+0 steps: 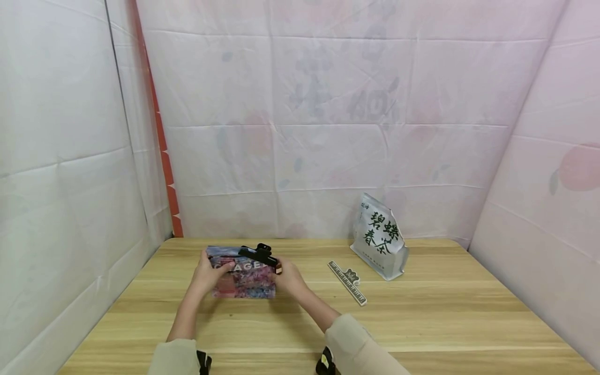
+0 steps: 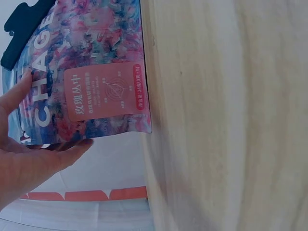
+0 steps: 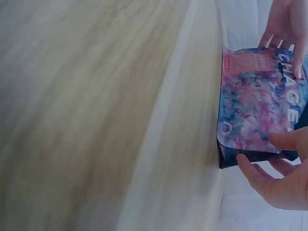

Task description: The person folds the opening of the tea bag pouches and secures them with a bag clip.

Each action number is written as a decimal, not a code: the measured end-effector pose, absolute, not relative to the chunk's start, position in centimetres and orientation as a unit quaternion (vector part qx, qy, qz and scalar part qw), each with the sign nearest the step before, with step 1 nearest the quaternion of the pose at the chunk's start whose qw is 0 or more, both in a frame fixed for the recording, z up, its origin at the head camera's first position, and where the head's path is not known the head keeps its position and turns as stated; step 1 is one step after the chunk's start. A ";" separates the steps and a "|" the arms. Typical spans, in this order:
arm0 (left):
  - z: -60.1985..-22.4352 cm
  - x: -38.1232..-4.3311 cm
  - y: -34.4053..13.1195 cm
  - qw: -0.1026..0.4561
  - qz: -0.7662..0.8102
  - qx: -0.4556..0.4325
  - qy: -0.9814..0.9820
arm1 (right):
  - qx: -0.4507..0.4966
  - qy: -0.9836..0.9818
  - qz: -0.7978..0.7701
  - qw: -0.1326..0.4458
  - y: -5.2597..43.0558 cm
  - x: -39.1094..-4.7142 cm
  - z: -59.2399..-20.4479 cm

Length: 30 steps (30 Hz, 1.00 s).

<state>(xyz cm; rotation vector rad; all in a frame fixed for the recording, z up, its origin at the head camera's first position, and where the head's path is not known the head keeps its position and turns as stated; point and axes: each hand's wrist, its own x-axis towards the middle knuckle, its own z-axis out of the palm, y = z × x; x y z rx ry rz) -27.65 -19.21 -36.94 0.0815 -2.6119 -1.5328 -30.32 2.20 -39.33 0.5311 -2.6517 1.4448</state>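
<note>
A pink-and-blue tea pouch [image 1: 248,285] stands upright on the table at left of centre, its printed front facing me. Across the right part of its top edge sits a black clip [image 1: 259,254]. My left hand [image 1: 203,277] holds the left side, thumb on the front face and fingers behind, as the left wrist view of the pouch [image 2: 106,43] shows. At the other side my right hand [image 1: 289,279] grips the edge; in the right wrist view its thumb lies on the front and its fingers [image 3: 250,171] are at the side fold.
A silver tea bag [image 1: 378,242] with dark green writing stands at the back right of the wooden table [image 1: 422,323]. Left of it lies a flat clip [image 1: 348,283] with a piano-key pattern. White printed sheets [image 1: 328,104] hang behind and at both sides.
</note>
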 end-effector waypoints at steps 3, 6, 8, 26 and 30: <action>-36.9 -27.5 -19.2 0.071 -0.510 0.025 -0.857 | 0.168 -0.856 0.489 0.024 3.0 -30.1 -38.9; -36.5 -27.5 -19.2 0.099 -0.521 0.023 -0.847 | 0.173 -0.851 0.496 0.028 4.2 -29.8 -38.0; -36.1 -27.5 -19.0 0.129 -0.523 0.023 -0.842 | 0.174 -0.850 0.496 0.038 5.3 -29.7 -37.3; -30.8 -28.4 -7.3 0.304 -0.448 -0.147 -0.828 | 0.114 -0.859 0.444 0.229 19.5 -28.4 -31.2; -31.0 -29.9 -4.3 0.273 -0.457 -0.161 -0.831 | 0.056 -0.842 0.467 0.263 23.1 -28.5 -30.7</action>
